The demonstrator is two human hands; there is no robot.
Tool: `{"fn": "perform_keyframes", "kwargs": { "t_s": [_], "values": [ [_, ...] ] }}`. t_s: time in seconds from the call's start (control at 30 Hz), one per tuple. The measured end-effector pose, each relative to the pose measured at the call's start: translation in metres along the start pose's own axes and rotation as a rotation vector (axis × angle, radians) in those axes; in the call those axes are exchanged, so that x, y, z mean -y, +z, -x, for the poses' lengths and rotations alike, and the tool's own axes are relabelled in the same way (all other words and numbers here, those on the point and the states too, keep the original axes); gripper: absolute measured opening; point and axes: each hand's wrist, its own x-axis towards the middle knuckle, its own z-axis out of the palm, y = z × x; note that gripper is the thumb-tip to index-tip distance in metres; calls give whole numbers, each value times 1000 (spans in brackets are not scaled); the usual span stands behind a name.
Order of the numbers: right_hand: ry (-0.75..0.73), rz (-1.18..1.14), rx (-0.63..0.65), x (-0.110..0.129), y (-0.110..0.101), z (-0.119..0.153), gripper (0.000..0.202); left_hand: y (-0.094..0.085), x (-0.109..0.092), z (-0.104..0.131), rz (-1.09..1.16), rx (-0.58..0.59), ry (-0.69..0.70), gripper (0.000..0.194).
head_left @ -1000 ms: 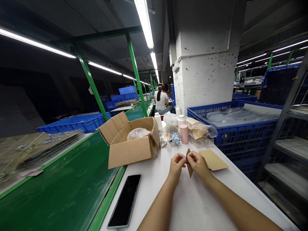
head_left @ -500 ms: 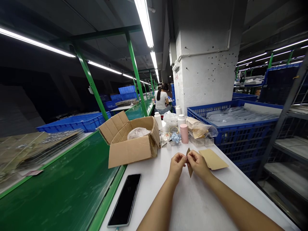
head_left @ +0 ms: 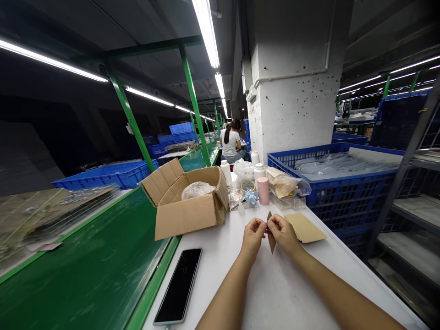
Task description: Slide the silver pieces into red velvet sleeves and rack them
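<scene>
A piece of brown kraft paper stands almost edge-on above the white table. My right hand pinches it between thumb and fingers. Close against its left side, my left hand is closed in a pinch, its fingertips meeting those of the right; whatever they hold is too small to make out. Just right of my hands lies a stack of flat kraft paper pieces. Beyond them stand a pink jar and a crumpled blue item.
An open cardboard box with a clear bag inside sits left, above a phone. White bottles and plastic bags crowd the back. A green conveyor runs left; blue crates stand right. A person sits ahead.
Almost nothing differs. Both hands stay pinched together at the brown paper, in nearly the same place.
</scene>
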Motion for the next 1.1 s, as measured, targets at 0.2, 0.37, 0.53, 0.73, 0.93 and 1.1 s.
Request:
{"fn": "perform_keyframes", "kwargs": {
  "t_s": [0.2, 0.37, 0.53, 0.73, 0.93, 1.1],
  "values": [
    [-4, -2, -2, 1, 0, 1, 28, 0, 0, 0, 0, 8, 2, 39],
    [11, -12, 7, 4, -1, 1, 26, 0, 0, 0, -6, 2, 2, 37],
    [9, -40, 22, 4, -1, 1, 25, 0, 0, 0, -6, 2, 4, 35],
    [15, -62, 27, 4, -1, 1, 24, 0, 0, 1, 5, 9, 4, 32],
    [22, -21, 7, 1, 0, 0, 19, -1, 0, 1, -8, 0, 12, 27],
    [21, 47, -17, -2, 1, -1, 12, 0, 0, 0, -29, -23, 29, 25]
  ]
}}
